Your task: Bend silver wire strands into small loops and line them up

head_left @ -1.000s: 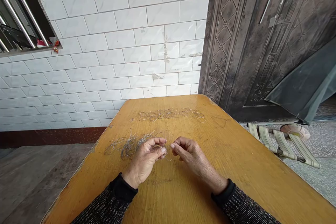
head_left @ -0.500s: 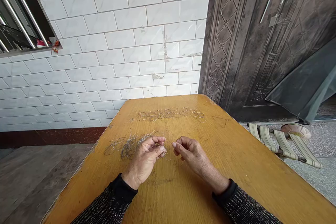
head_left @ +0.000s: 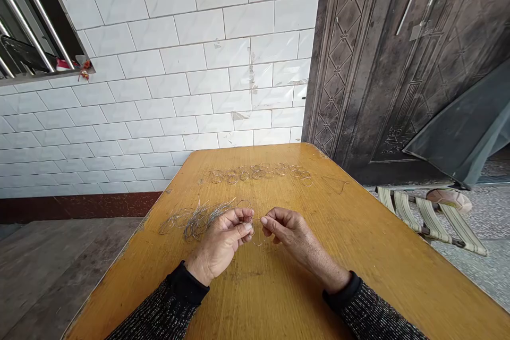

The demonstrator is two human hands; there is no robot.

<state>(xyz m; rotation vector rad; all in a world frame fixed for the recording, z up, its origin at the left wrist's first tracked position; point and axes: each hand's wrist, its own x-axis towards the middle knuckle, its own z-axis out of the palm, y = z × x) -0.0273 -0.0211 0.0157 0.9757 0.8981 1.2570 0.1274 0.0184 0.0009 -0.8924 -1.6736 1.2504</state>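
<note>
Both hands are raised a little over the wooden table (head_left: pixel 255 287), close together at its middle. My left hand (head_left: pixel 223 241) pinches a thin wire (head_left: pixel 258 245) that curves in a loop below the fingertips. My right hand (head_left: pixel 292 234) has thumb and forefinger pinched on the same wire, and a short strand spans the gap between the hands. Just beyond and left of my left hand lies a tangled bunch of silvery wire (head_left: pixel 195 223). Farther back, a row of small wire rings (head_left: pixel 255 172) stretches across the table.
A single loose piece of wire (head_left: pixel 337 183) lies at the back right of the table. Behind stand a white tiled wall (head_left: pixel 191 79) and a dark metal door (head_left: pixel 382 90). A seat with striped straps (head_left: pixel 434 218) is on the floor to the right.
My left hand has shifted very slightly right. The wire strand between the two hands now shows more plainly. The bunch and the rings have not moved.
</note>
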